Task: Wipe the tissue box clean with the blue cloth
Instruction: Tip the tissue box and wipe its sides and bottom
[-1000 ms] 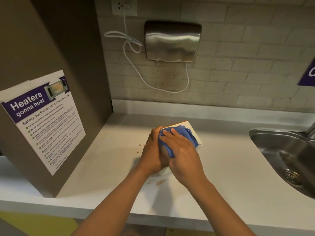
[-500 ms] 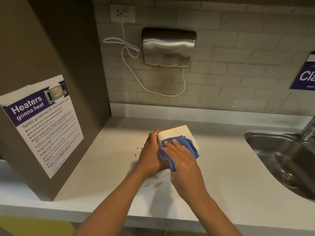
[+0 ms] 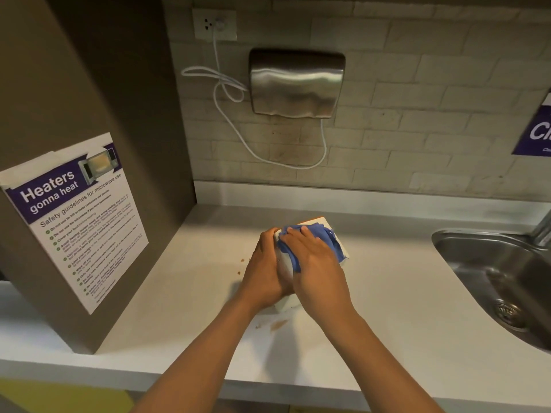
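Observation:
A white tissue box (image 3: 343, 248) stands on the white counter (image 3: 387, 308), mid-frame. My left hand (image 3: 264, 266) grips its left side and holds it steady. My right hand (image 3: 316, 263) lies flat on the box's top, pressing the crumpled blue cloth (image 3: 332, 244) against it. Both hands and the cloth hide most of the box; only its far right corner and a near bottom corner show.
A steel sink (image 3: 492, 278) with a tap is set into the counter at right. A brown cabinet wall with a microwave safety poster (image 3: 74, 222) stands left. Brown crumbs and smears (image 3: 277, 324) lie on the counter near the box. A hand dryer (image 3: 295, 84) hangs on the tiled wall.
My right hand has slid the blue cloth over the box top, back toward the far side after a pull toward me. The left hand kept its hold.

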### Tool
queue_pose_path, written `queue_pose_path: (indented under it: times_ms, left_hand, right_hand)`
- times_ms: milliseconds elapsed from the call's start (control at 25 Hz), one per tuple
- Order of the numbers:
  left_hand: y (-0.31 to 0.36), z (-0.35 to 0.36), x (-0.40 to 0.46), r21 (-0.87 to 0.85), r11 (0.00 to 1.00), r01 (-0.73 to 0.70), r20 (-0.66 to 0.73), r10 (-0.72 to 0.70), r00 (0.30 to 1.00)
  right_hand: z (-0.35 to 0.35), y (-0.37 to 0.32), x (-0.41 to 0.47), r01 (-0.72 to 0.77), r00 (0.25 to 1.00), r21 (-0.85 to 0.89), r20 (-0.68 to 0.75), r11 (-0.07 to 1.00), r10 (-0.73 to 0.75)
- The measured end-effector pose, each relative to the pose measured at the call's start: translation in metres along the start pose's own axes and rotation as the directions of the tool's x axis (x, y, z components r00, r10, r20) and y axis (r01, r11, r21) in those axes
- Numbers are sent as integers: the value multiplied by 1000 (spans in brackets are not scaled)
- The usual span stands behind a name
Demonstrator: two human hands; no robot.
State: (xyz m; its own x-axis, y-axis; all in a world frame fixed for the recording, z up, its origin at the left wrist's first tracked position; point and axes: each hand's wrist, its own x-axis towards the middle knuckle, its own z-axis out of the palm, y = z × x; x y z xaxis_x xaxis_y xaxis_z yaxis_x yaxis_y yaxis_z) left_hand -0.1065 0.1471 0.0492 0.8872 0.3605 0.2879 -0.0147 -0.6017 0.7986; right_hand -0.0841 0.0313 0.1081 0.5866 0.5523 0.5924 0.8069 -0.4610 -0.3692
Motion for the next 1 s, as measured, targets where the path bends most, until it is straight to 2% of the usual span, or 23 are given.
queue_pose_path:
  times_ms: [40, 160, 280, 480, 680, 840, 1000]
  left_hand:
    - [0, 0, 0, -4, 1000, 21, 12, -21, 1000]
    - [-2, 0, -1, -13, 998, 68, 31, -68, 997]
    - [1, 0, -2, -16, 996, 83, 24, -83, 996]
    - [11, 1, -4, 79, 997, 17, 38, -20, 999]
    - [24, 2, -6, 144, 984, -109, 54, 102, 993]
    - [38, 7, 3, 237, 951, -201, 92, 184, 979]
    - [40, 9, 7, 298, 913, -280, 204, 226, 953]
  right_hand:
    - [3, 1, -8, 22, 1000, -5, -16, 1000, -22]
    - [-8, 5, -24, -33, 996, 15, 82, 999, 32]
    - [-14, 9, -21, 8, 988, 46, 152, 999, -15]
    - [-14, 19, -12, 46, 949, -157, 316, 987, 6]
    - [-31, 47, -3, 85, 899, -189, 437, 978, 6]
    - [-41, 67, 3, 28, 906, -202, 418, 979, 61]
    - [-45, 80, -6, -5, 937, -67, 349, 998, 28]
